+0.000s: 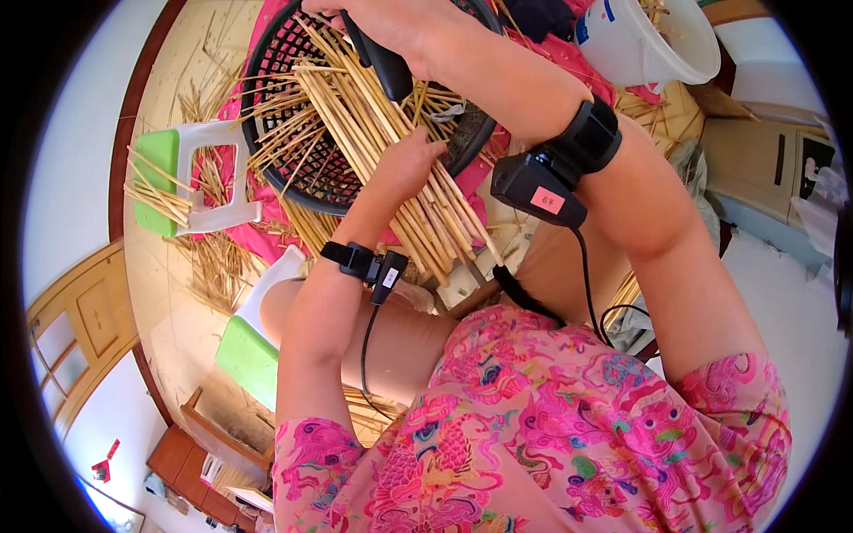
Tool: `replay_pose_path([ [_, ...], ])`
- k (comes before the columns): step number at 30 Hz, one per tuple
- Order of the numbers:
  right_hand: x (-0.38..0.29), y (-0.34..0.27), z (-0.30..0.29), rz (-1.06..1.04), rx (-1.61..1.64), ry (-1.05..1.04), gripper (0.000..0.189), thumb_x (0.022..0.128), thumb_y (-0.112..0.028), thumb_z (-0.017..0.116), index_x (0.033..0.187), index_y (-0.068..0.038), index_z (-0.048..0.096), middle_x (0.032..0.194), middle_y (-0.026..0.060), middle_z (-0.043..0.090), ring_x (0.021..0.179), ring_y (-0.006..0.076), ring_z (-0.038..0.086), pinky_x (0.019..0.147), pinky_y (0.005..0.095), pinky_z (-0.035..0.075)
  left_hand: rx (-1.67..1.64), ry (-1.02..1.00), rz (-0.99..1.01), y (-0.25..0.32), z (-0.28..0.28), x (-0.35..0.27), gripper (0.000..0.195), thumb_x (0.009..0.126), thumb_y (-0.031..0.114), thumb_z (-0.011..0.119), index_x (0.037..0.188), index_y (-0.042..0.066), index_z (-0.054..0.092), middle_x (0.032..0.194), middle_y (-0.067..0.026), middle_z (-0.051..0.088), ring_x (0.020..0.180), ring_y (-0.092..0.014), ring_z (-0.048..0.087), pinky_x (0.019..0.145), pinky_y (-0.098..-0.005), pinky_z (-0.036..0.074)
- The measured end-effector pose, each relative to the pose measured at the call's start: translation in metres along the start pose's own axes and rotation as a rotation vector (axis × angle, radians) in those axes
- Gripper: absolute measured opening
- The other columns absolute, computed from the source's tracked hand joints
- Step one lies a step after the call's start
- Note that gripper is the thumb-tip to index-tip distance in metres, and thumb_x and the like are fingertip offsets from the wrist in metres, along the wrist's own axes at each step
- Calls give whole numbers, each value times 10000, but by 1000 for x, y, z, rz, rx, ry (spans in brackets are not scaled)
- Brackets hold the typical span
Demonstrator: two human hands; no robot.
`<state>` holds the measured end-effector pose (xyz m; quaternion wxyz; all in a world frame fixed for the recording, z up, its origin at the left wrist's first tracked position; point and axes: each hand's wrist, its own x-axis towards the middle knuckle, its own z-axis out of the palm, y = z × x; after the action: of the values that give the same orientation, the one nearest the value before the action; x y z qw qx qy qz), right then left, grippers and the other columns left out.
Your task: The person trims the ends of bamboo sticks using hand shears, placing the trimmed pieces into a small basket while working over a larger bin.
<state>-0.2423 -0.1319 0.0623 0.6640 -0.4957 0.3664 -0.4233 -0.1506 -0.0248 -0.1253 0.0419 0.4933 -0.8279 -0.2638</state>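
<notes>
A bundle of dry, straw-coloured plant stalks [360, 143] lies slantwise over a round black plastic basket [303, 200] and reaches down towards my lap. My left hand [413, 160] is closed on stalks on the upper side of the bundle, about midway along it. At the top edge of the picture my right hand [373, 26] grips a tool with black handles [390, 70], just above the stalks. The tool's working end is hidden, and the picture edge cuts off part of that hand. More thin stalks lie loose inside the basket and poke over its rim.
A white-and-green plastic stool [156, 166] at the left bears a few stalks. Another green-topped stool [246, 360] stands beside my leg. Pink cloth [233, 236] lies under the basket among scattered stalks. A white bucket [626, 46] stands at upper right. Cables [586, 286] hang from both wrist straps.
</notes>
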Motion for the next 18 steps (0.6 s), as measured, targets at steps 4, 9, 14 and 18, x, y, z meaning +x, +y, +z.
replay_pose_path([
  [4,1,-3,-3,50,75,0,187,760,-173,588,725,9,615,641,42,549,613,142,513,571,301,401,58,-31,16,0,2,3,168,781,40,522,917,75,615,846,-135,496,832,-306,572,684,-395,482],
  [9,3,-14,-7,71,-88,87,188,759,-168,584,720,14,609,644,40,551,611,134,508,561,307,399,-17,45,41,-2,-8,-5,117,774,21,509,854,52,589,873,-142,504,864,-317,561,727,-404,477],
  [14,-3,-19,-2,52,-41,84,191,764,-168,585,711,14,608,625,37,548,577,132,495,536,308,395,-109,58,71,-5,-1,-17,95,762,71,554,832,7,567,927,-155,508,866,-338,547,735,-394,472],
  [18,12,-2,-3,95,19,-21,169,786,-186,591,711,-38,620,622,25,550,576,118,498,533,307,397,-134,88,-107,-2,1,-17,233,779,180,624,844,-28,542,922,-181,503,828,-366,552,721,-417,475],
])
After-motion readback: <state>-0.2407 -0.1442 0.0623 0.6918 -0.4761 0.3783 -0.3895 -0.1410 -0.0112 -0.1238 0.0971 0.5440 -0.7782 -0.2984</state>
